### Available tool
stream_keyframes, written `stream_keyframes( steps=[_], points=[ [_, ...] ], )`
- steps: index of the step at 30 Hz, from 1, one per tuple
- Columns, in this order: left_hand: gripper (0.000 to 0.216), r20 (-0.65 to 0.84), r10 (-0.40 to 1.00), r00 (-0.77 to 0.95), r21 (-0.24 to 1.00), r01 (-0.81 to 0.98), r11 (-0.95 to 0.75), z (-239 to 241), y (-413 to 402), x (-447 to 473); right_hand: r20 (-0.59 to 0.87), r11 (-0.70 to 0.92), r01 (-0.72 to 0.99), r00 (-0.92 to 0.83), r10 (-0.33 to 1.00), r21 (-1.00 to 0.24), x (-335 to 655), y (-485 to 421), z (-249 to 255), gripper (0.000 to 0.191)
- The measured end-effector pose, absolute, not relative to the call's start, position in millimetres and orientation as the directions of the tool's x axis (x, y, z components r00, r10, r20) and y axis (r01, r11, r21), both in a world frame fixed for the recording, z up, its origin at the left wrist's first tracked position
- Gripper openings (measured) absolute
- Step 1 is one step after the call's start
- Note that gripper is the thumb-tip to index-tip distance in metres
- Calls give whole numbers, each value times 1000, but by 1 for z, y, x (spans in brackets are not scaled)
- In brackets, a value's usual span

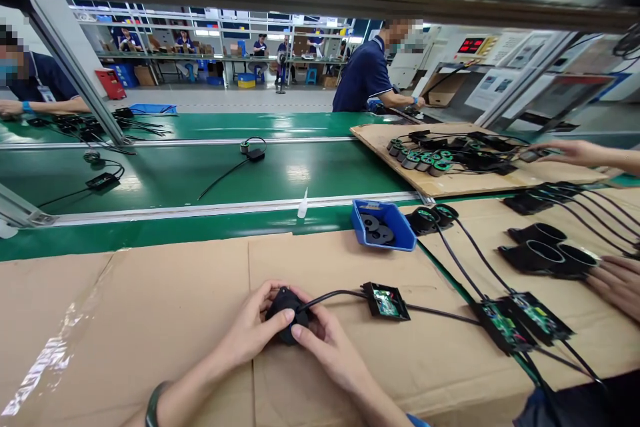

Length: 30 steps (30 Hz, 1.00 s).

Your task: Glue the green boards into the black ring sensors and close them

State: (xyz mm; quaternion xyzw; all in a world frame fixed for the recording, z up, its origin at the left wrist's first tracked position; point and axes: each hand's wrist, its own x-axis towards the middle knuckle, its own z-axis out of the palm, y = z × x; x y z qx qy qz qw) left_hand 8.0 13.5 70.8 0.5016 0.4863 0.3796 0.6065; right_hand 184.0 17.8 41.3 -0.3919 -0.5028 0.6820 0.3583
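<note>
Between both my hands is a round black plastic housing point(286, 300), held low over the cardboard. My left hand point(257, 320) wraps its left side, thumb on top. My right hand point(323, 333) grips the right side, its thumb pressing near the lower edge. A black cable point(333, 294) leaves the housing and runs right to an open black box with a green circuit board point(387, 301), which lies on the cardboard. Another cable continues from that box to the right. My fingers hide the housing's underside.
A blue bin point(384, 225) of flat dark discs stands ahead. Two open circuit boxes point(505, 327) and black tubular housings point(537, 257) lie right, near a co-worker's hand point(620, 280). Beyond, a green conveyor point(300, 173) carries a wired part point(255, 154) and a loaded cardboard sheet point(380, 147).
</note>
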Motion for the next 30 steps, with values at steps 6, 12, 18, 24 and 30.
stream_keyframes(
  steps=[6,12,18,24,30],
  points=[
    [51,-195,954,230,981,21,195,72,10,10,-179,-242,-81,-461,869,-967,187,16,38,77],
    [54,-203,957,205,979,39,200,71,6,12,-142,-171,-34,-413,899,-985,187,11,37,65],
    [49,-194,960,203,981,70,183,74,4,11,-61,-63,9,-393,917,-998,187,8,42,54],
    [41,-194,947,258,980,101,173,83,1,7,-51,-38,37,-490,870,-999,194,14,56,56],
    [42,-164,963,213,979,157,132,83,-4,9,-22,-21,7,-511,859,-1000,196,13,63,50]
  ],
)
